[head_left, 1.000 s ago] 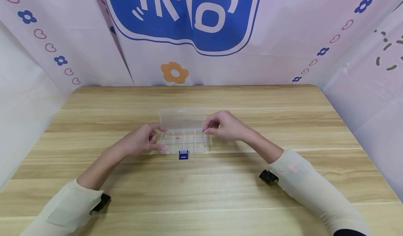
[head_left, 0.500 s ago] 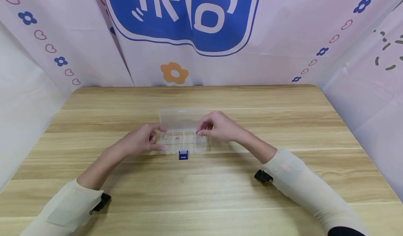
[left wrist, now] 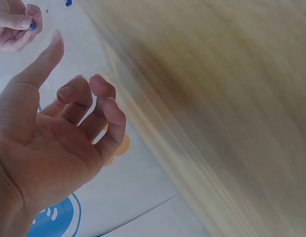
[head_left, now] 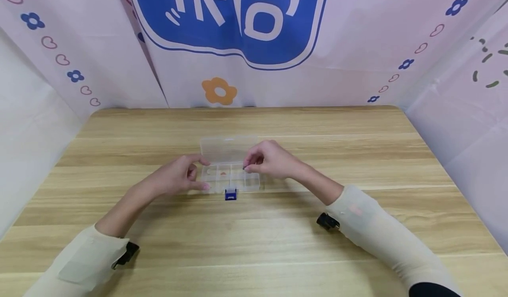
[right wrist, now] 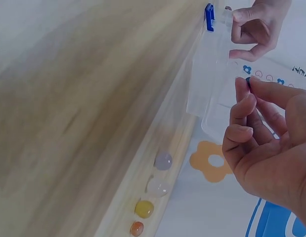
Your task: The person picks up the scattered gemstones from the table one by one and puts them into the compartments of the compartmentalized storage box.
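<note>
A clear plastic compartment box (head_left: 252, 182) stands with its lid (head_left: 222, 149) raised and a blue latch (head_left: 230, 194) at its front. My left hand (head_left: 178, 173) holds the box's left end, thumb at the front corner and forefinger at the back. Over the back row, my right hand (head_left: 274, 159) pinches a small dark blue bead (right wrist: 248, 83) between thumb and forefinger. In the left wrist view the bead (left wrist: 32, 26) shows at the fingertips. A small orange-red piece (head_left: 223, 173) lies in a back-row compartment, beside a pale one in the compartment to its left.
In the right wrist view several round beads lie in a row on the wooden table (head_left: 246, 253): pale purple (right wrist: 163, 161), clear (right wrist: 157, 187), yellow (right wrist: 144, 209) and orange (right wrist: 137, 228). A printed white cloth (head_left: 349, 59) hangs behind the table.
My right hand has moved left with the bead, from the box's right edge to over the back row. The left hand keeps its place on the box.
</note>
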Demonstrator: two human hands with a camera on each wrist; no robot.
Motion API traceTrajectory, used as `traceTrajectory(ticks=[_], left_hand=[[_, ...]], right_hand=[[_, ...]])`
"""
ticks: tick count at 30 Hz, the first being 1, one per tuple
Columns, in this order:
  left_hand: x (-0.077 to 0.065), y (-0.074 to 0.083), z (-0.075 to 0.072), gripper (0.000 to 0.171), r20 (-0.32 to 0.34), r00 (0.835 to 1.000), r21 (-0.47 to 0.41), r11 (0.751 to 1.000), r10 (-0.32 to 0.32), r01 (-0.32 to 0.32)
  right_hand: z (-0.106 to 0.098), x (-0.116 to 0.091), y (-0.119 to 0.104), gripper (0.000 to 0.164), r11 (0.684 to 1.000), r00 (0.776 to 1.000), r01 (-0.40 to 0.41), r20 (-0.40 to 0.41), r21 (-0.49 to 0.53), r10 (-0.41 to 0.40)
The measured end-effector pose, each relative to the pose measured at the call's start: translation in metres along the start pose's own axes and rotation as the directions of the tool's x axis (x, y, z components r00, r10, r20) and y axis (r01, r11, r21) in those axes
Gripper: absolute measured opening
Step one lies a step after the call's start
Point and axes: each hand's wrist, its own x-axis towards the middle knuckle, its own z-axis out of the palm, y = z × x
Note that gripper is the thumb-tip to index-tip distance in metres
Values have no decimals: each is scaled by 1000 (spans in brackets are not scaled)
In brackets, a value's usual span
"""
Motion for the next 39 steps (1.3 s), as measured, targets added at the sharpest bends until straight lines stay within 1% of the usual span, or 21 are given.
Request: traceTrajectory(ticks=[4, 11, 26, 39], left_hand=[[1, 0, 0, 61, 3, 1000, 2, 1000, 4, -4], [1, 1, -1, 60, 10, 1000, -19, 1000, 5, -5], [1, -1, 0, 60, 7, 1000, -29, 1000, 13, -13], [1, -3, -1, 61, 4, 1000, -34, 999, 9, -8]], right_hand=[[3, 2, -1, 4, 1000, 1000, 13, 2, -2, -13], [7, 6, -3, 4, 1000, 1000, 29, 13, 2, -29], [9, 13, -7, 4, 1000, 999, 31, 38, -4, -31], [15, 21, -11, 4, 999, 998, 35, 51, -2, -35]])
